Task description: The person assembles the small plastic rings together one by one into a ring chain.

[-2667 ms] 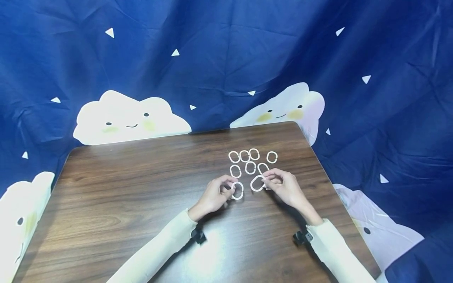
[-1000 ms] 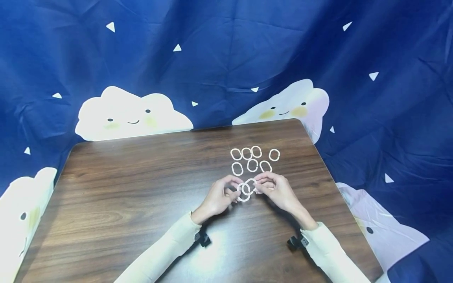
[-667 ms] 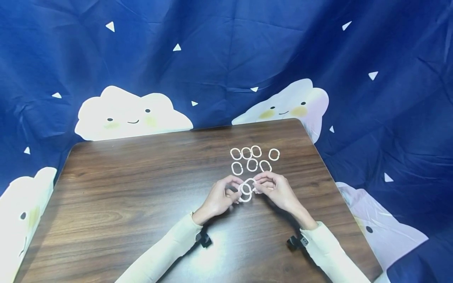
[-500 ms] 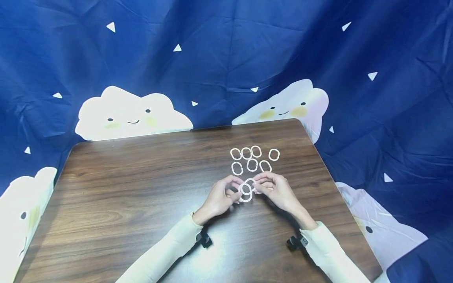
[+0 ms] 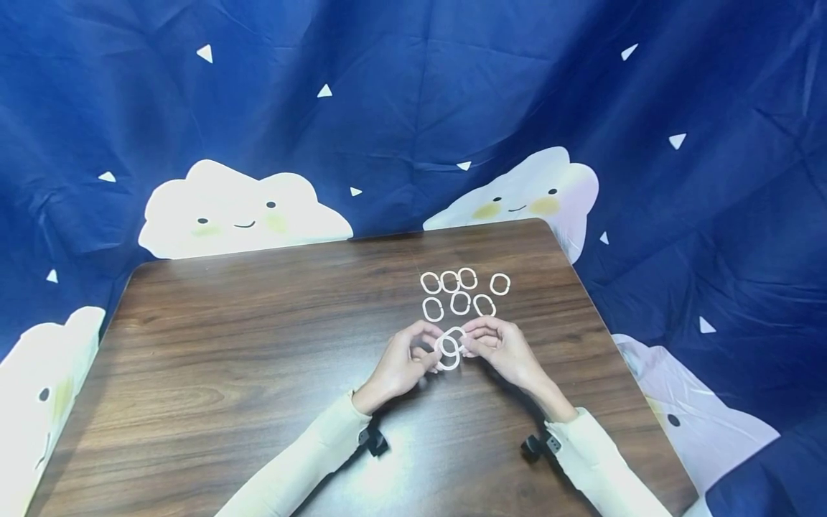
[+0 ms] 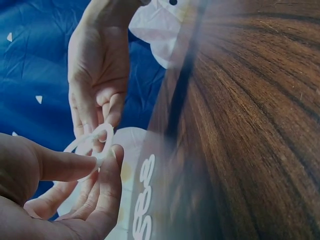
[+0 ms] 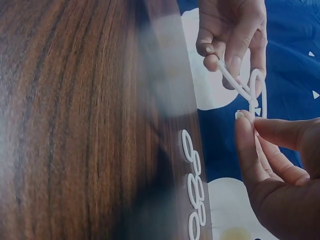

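Two white oval split curtain rings are held off the table between the hands. My left hand (image 5: 399, 365) pinches the lower left curtain ring (image 5: 449, 368) between thumb and fingertips. With thumb and index finger, my right hand (image 5: 507, 350) grips the upper right curtain ring (image 5: 456, 329). The rings overlap in the head view, and in the right wrist view they meet near the right fingertips (image 7: 241, 119). Whether one passes through the other's gap I cannot tell. Fingers partly cover both rings.
Just beyond the hands, several more white curtain rings (image 5: 433, 319) lie in a loose group on the brown wooden table (image 5: 258, 345). A blue cloth (image 5: 388, 86) with white clouds hangs behind the table's far edge. Each wrist carries a small black camera (image 5: 375, 441).
The two held rings were apart 2.7 seconds ago; both hands have come together and the rings now overlap. Over the last second the hands have barely moved.
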`<state>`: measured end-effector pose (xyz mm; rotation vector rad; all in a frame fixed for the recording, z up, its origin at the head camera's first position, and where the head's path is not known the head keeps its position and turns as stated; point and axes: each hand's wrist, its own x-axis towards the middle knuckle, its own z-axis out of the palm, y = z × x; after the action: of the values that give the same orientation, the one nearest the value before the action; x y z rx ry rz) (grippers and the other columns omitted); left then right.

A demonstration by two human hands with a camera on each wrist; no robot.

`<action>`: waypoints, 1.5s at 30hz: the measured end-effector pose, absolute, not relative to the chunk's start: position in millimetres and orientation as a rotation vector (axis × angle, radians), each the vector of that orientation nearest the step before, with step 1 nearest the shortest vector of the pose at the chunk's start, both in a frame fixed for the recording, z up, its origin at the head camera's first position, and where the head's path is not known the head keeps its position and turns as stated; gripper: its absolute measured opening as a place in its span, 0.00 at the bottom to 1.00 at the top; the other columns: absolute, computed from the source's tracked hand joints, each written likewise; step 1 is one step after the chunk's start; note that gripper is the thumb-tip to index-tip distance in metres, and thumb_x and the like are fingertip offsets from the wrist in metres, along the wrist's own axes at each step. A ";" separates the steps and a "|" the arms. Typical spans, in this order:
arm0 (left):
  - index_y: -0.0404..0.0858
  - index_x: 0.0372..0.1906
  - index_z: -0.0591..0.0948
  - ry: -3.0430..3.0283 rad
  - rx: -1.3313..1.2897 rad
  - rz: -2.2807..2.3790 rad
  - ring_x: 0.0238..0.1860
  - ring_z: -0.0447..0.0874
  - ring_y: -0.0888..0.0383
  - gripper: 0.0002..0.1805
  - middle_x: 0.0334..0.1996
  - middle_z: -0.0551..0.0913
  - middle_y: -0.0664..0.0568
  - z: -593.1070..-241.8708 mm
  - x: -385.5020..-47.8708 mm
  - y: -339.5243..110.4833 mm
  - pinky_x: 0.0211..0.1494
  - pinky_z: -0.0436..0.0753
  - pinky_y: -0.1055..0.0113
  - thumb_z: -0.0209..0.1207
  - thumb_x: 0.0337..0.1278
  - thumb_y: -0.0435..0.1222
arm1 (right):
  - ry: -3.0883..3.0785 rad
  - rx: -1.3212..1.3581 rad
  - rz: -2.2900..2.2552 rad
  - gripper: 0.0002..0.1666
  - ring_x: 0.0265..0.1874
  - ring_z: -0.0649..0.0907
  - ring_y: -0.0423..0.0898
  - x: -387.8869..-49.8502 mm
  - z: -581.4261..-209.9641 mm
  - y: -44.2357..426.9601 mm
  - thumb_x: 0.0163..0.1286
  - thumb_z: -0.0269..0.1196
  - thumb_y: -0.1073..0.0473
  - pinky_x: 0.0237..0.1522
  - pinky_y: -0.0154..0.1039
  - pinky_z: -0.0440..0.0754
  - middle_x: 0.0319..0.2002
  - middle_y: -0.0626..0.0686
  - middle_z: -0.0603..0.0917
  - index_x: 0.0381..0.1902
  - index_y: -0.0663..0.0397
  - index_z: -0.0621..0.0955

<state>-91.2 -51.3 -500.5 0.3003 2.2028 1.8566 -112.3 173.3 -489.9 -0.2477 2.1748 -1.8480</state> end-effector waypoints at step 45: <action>0.32 0.52 0.84 2.327 0.464 1.587 0.36 0.91 0.47 0.10 0.39 0.91 0.40 -522.3 -66.6 -58.8 0.35 0.88 0.73 0.62 0.69 0.29 | 2.160 -0.333 -1.749 0.15 0.34 0.89 0.39 -101.0 -504.4 172.4 0.73 0.67 0.64 0.42 0.43 0.94 0.44 0.74 0.87 0.51 0.70 0.83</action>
<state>-66.6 -58.8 -522.3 0.4638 2.3271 1.5871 -101.0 172.4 -504.4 -0.3331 2.1597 -1.7494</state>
